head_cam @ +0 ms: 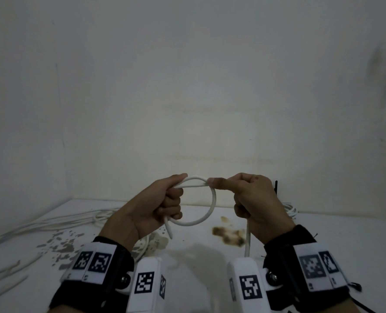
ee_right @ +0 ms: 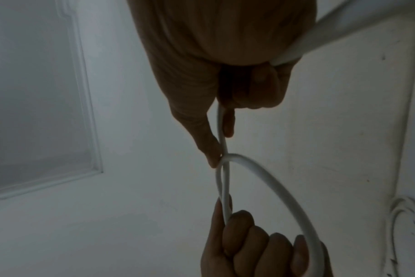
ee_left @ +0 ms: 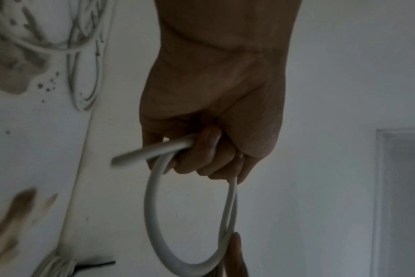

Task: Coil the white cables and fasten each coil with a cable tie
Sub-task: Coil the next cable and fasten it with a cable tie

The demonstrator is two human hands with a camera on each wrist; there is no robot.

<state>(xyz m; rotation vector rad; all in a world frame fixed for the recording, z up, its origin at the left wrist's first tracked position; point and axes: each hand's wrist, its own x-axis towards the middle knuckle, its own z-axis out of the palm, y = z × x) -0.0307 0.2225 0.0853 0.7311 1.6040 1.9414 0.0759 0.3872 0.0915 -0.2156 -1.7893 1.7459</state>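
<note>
Both hands held one cable (head_cam: pixel 211 208) above the table (head_cam: pixel 345 227): left hand (head_cam: pixel 155 206) fisted round its loop, right hand (head_cam: pixel 250 197) pinching the crossing, free end dangling.

White cable (head_cam: pixel 212 208) in loop: smooth round plastic jacket, matt to faint sheen. Table (head_cam: pixel 323 229): white, smooth, finish worn; grey flaked patches (head_cam: pixel 63 245) and brown stain (head_cam: pixel 228 236). Wall (head_cam: pixel 187 86): matt painted plaster, scuffed, dark smudges. Wrist bands (head_cam: pixel 117 267): black cloth, matt. Wrist camera housings (head_cam: pixel 145 285): white hard plastic, smooth, printed black-and-white markers.
</note>
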